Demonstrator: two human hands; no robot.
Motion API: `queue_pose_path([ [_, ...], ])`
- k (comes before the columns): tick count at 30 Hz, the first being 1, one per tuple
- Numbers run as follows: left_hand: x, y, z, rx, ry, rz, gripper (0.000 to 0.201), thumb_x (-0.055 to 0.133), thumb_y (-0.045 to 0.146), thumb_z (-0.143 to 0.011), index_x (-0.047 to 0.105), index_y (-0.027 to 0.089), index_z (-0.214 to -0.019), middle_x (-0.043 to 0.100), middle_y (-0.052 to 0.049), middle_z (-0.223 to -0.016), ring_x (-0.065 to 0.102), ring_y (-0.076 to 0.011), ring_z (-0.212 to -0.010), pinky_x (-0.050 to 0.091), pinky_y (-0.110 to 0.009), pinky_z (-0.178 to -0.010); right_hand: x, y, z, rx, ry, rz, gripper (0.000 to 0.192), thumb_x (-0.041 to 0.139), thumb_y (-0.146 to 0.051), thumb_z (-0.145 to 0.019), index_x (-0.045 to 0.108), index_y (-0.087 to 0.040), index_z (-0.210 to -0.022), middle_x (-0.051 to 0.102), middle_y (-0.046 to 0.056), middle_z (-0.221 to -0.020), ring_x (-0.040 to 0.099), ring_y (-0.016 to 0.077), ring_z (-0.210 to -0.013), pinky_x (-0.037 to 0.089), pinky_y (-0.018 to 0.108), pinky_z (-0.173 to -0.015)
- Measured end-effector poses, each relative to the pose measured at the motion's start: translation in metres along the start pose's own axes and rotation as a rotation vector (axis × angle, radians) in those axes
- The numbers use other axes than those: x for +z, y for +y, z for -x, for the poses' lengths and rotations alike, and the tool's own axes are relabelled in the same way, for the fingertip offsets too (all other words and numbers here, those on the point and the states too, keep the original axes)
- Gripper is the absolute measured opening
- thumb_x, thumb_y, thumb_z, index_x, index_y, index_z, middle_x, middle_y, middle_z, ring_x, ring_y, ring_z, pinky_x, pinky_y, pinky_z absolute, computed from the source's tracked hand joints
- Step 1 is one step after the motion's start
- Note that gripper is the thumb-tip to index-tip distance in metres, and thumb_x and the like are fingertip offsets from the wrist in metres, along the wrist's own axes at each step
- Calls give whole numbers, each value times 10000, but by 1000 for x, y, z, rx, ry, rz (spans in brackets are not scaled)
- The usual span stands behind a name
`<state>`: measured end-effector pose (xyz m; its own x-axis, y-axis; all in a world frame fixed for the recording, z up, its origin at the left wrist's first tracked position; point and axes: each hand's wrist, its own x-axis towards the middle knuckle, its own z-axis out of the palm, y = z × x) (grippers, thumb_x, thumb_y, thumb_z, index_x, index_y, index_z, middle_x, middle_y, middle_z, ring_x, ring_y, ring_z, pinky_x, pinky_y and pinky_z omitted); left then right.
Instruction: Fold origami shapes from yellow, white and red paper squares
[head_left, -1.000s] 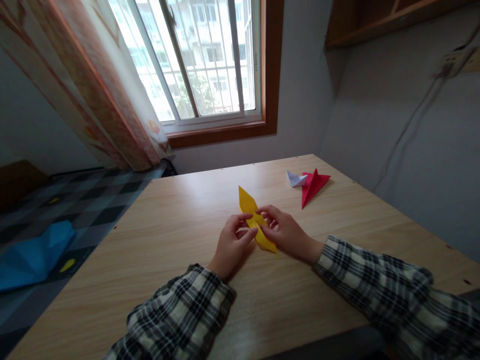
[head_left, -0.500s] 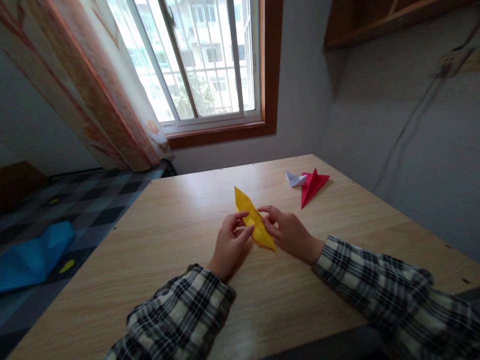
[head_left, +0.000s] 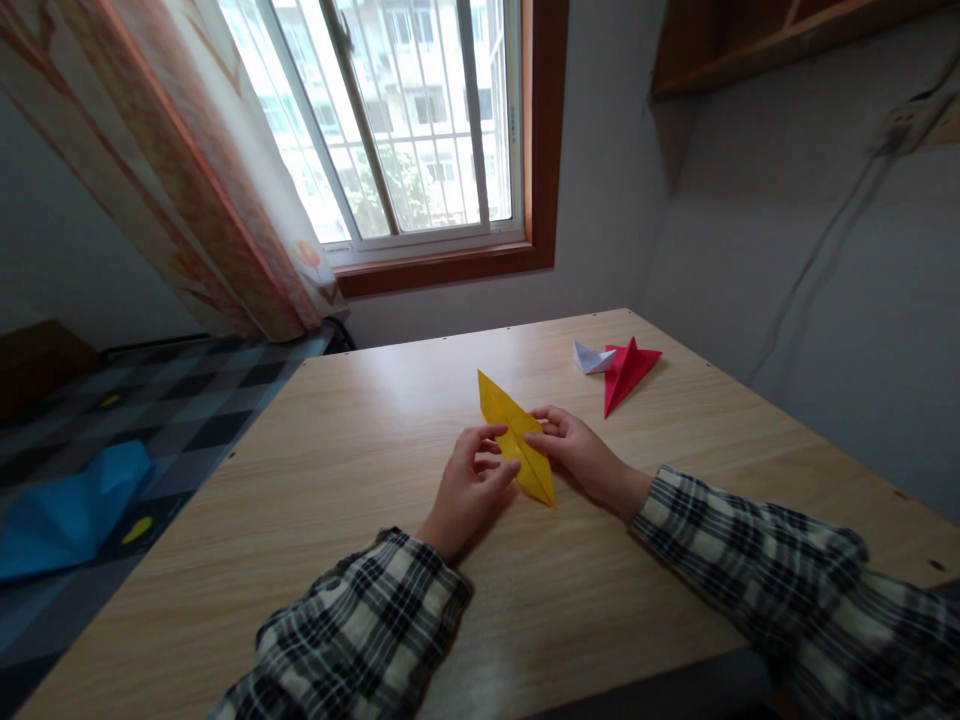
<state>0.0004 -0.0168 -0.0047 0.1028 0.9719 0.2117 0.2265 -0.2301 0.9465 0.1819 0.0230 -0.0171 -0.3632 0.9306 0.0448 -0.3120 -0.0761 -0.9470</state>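
A yellow folded paper (head_left: pixel 517 436), a long diamond with a crease down its middle, is held slanted above the table between both hands. My left hand (head_left: pixel 466 487) grips its left edge, with fingers at the upper part and the thumb lower down. On the opposite edge, my right hand (head_left: pixel 581 450) pinches the paper, thumb on the near face and fingers behind it. Farther back on the right lie a small white paper boat (head_left: pixel 592 359) and a red folded paper plane (head_left: pixel 627 375), the two touching.
The light wooden table (head_left: pixel 337 480) spans the middle. Left of it, a blue paper piece (head_left: pixel 79 510) lies on a checked bed cover (head_left: pixel 202 400). Behind are a window (head_left: pixel 420 120) and a curtain (head_left: pixel 217 180); a wooden shelf (head_left: pixel 750 60) hangs at upper right.
The yellow paper has shifted slightly right and turned so more of its creased face shows. My right thumb now lies over that face.
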Motion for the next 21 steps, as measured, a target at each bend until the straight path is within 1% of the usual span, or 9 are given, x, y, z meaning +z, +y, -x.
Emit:
queue_pose_path([
  [4, 1, -3, 1, -53, 8, 45, 449, 747, 339, -776, 542, 180, -1144, 613, -81, -1077, 640, -188, -863, 579, -382, -762, 5, -4, 4, 20, -66, -51, 319, 814, -291, -735, 619, -189, -966, 728, 50, -980, 691, 188, -898, 528, 311, -796],
  [8, 2, -3, 2, -64, 32, 85, 436, 756, 358, -764, 524, 179, -1087, 610, -63, -1049, 641, -157, -776, 570, -334, -687, 6, -2, 6, 16, -76, -35, 255, 807, -291, -744, 616, -183, -874, 701, 19, -884, 657, 158, -790, 506, 286, -723],
  [10, 3, -2, 1, -68, 30, 101, 425, 754, 360, -764, 520, 176, -1069, 605, -49, -1018, 633, -137, -730, 559, -309, -654, 6, -1, 6, 15, -66, -26, 237, 796, -288, -751, 615, -184, -865, 687, 12, -867, 642, 156, -771, 495, 287, -704],
  [13, 3, -1, 1, -63, 16, 135, 417, 753, 353, -768, 514, 179, -1062, 604, -36, -1000, 633, -126, -707, 553, -294, -637, 5, -2, 5, 20, -53, -24, 214, 783, -275, -750, 627, -178, -862, 675, 14, -866, 632, 162, -783, 488, 294, -718],
  [18, 2, -2, 1, -31, -2, 126, 388, 732, 337, -788, 510, 184, -1067, 607, -45, -1043, 639, -130, -739, 564, -309, -677, 5, -5, 6, 46, -45, -21, 225, 777, -294, -741, 639, -175, -873, 669, 21, -869, 620, 170, -786, 477, 307, -727],
  [21, 2, -1, 1, -30, 17, 110, 373, 718, 327, -795, 517, 185, -1076, 600, -45, -1056, 637, -128, -740, 560, -308, -680, 7, -6, 6, 38, -40, -8, 237, 790, -308, -731, 643, -177, -863, 663, 18, -856, 610, 168, -784, 469, 305, -729],
])
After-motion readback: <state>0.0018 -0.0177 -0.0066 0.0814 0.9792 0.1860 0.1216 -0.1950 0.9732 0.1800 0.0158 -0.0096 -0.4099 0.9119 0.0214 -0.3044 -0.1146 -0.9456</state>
